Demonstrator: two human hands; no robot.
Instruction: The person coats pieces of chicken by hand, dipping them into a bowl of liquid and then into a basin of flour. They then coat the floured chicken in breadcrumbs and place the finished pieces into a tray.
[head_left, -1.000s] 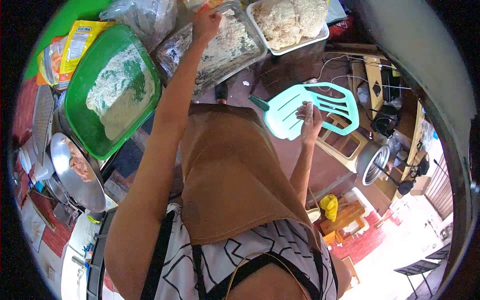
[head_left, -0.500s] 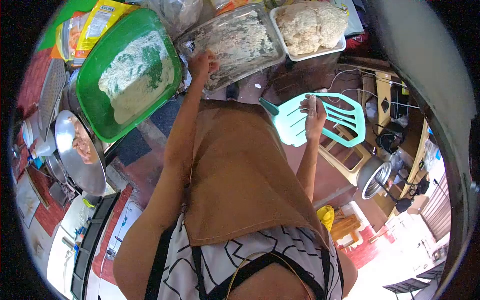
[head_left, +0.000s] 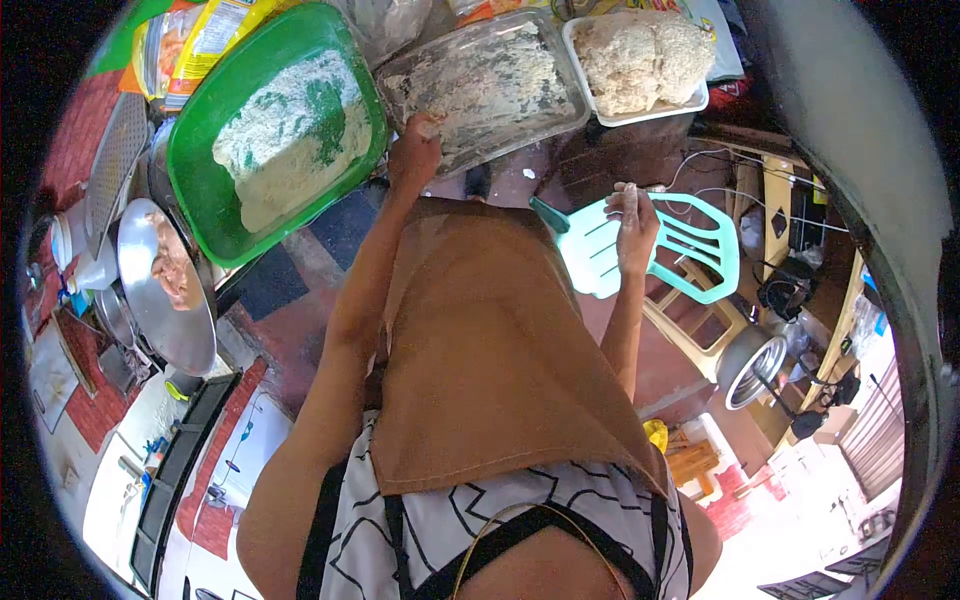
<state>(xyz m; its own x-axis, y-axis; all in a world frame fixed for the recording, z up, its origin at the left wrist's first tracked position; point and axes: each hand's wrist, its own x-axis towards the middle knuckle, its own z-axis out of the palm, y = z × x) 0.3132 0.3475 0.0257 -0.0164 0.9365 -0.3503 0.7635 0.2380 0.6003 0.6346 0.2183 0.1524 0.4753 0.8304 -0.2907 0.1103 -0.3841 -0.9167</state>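
Note:
My left hand (head_left: 415,155) is at the near left edge of a clear tray (head_left: 500,155) coated with pale flour or dough residue. Its fingers are curled; what they hold, if anything, does not show. Just left of it is a green basin (head_left: 190,215) with white flour (head_left: 285,110) and a beige powder. My right hand (head_left: 633,235), whitened at the fingers, is raised above a mint-green chair (head_left: 715,270) with nothing in it, fingers extended. At the upper right, floury coated pieces (head_left: 640,60) fill a white tray (head_left: 655,115).
A metal bowl (head_left: 165,310) with raw meat (head_left: 172,265) stands at the left. Yellow packets (head_left: 215,45) lie beyond the basin. A wooden stool (head_left: 700,325), a metal pot (head_left: 745,370) and cables are at the right.
My left hand has drawn back from inside the clear tray to its near edge. My right hand has shifted slightly, its fingers now more upright. The whole view has shifted a little.

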